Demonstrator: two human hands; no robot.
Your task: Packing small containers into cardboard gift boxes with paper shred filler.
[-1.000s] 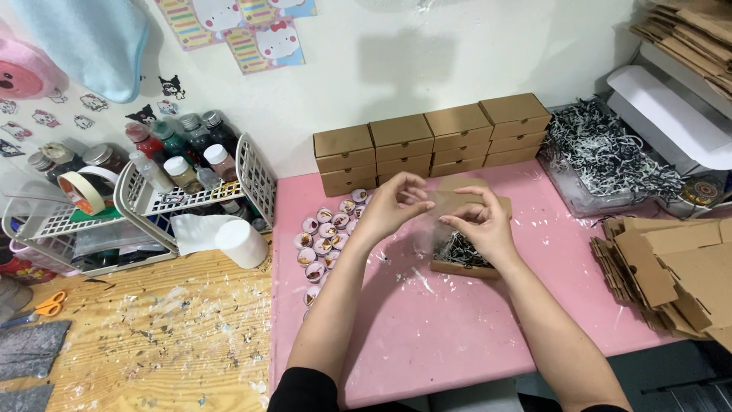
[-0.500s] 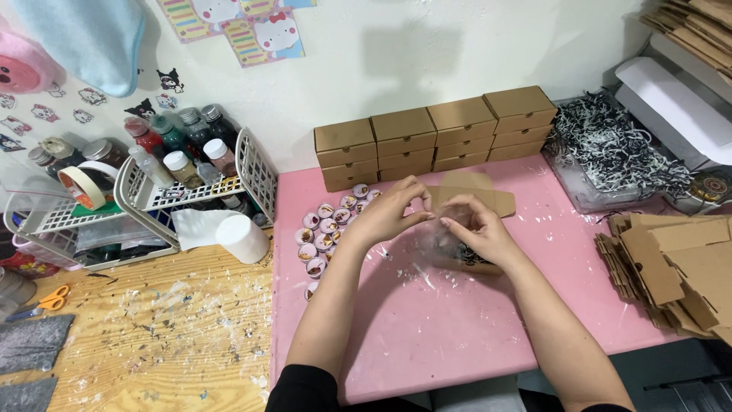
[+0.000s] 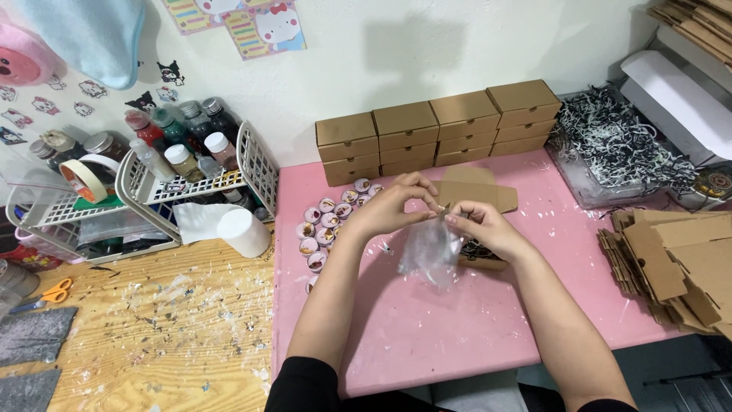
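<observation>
My left hand (image 3: pixel 389 207) and my right hand (image 3: pixel 482 226) meet above the pink mat (image 3: pixel 427 320), both pinching the top of a small clear plastic bag (image 3: pixel 429 250) that hangs crumpled between them. Just behind the bag lies an open brown cardboard box (image 3: pixel 476 200) with black and white paper shreds inside, partly hidden by my right hand. To the left of my left hand, several small round pink pieces (image 3: pixel 324 229) are laid out on the mat.
Closed brown boxes (image 3: pixel 438 130) are stacked along the wall. A clear tray of paper shreds (image 3: pixel 614 152) stands at the back right, flat unfolded cartons (image 3: pixel 675 267) at the right. White racks of bottles (image 3: pixel 183 172), a paper roll (image 3: pixel 242 233) and orange scissors (image 3: pixel 47 294) lie left.
Both hands have lowered toward the mat and come together. The clear bag, held up flat before, now hangs crumpled below my fingers. The camera has tipped slightly.
</observation>
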